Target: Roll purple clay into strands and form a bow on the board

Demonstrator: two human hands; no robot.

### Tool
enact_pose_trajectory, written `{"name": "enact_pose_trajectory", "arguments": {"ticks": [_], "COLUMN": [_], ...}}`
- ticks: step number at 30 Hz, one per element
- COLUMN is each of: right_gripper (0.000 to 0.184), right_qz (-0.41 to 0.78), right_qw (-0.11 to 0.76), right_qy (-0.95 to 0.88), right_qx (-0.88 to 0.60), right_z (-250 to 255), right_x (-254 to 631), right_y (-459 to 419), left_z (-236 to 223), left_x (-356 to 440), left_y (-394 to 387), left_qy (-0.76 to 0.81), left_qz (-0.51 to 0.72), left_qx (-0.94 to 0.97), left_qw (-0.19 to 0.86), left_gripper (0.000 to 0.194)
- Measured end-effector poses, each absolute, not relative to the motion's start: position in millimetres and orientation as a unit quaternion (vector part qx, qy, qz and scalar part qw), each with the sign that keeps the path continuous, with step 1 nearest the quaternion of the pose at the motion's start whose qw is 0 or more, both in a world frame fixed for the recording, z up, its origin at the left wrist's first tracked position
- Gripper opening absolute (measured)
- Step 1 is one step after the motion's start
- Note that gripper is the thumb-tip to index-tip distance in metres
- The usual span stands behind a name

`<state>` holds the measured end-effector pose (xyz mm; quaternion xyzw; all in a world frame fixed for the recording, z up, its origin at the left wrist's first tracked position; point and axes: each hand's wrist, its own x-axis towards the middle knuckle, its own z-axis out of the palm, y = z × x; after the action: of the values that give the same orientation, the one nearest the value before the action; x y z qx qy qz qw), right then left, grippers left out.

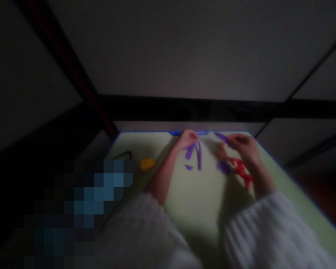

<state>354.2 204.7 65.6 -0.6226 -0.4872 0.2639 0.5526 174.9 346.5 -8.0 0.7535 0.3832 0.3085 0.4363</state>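
Observation:
The picture is dim and blurred. On a pale green board [201, 198] with a blue rim, my left hand [186, 139] rests curled at the far edge, fingers pinched on the top of a purple strip [199, 155] of soft clay-like stuff. My right hand [245, 146] is closed on another purple piece [221, 137] near the far right corner. Between the hands lie a small tan lump [220, 151], a purple blob [224, 167] and a red tangled piece [242, 171]. A tiny purple scrap [188, 167] lies below the left hand.
A yellow-orange lump [147, 164] sits on the board's left side, with a thin dark curved object [123, 154] further left. A dark rail [212, 108] crosses behind the board. A blurred-out patch fills the lower left. White fuzzy sleeves cover both forearms.

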Motion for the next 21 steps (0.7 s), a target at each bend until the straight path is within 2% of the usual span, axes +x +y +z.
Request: {"name": "enact_pose_trajectory", "arguments": {"ticks": [5, 15, 21], "right_gripper": [0.02, 0.018, 0.016], "right_qz": [0.268, 0.279, 0.301], "right_qw": [0.534, 0.53, 0.539], "right_qy": [-0.497, -0.511, -0.513], "right_qx": [-0.63, -0.616, -0.596], "right_z": [60.8, 68.9, 68.8], "right_x": [350.9, 339.0, 334.2], "right_y": [206.6, 235.8, 265.1], "left_z": [-18.3, -2.8, 0.8], "left_x": [179.3, 129.7, 129.0], "left_y": [349.3, 347.2, 337.6], "left_qy": [0.442, 0.49, 0.51], "left_qz": [0.325, 0.179, 0.111], "left_qx": [0.729, 0.758, 0.765], "left_qw": [0.409, 0.391, 0.376], "left_gripper": [0.029, 0.021, 0.021]}}
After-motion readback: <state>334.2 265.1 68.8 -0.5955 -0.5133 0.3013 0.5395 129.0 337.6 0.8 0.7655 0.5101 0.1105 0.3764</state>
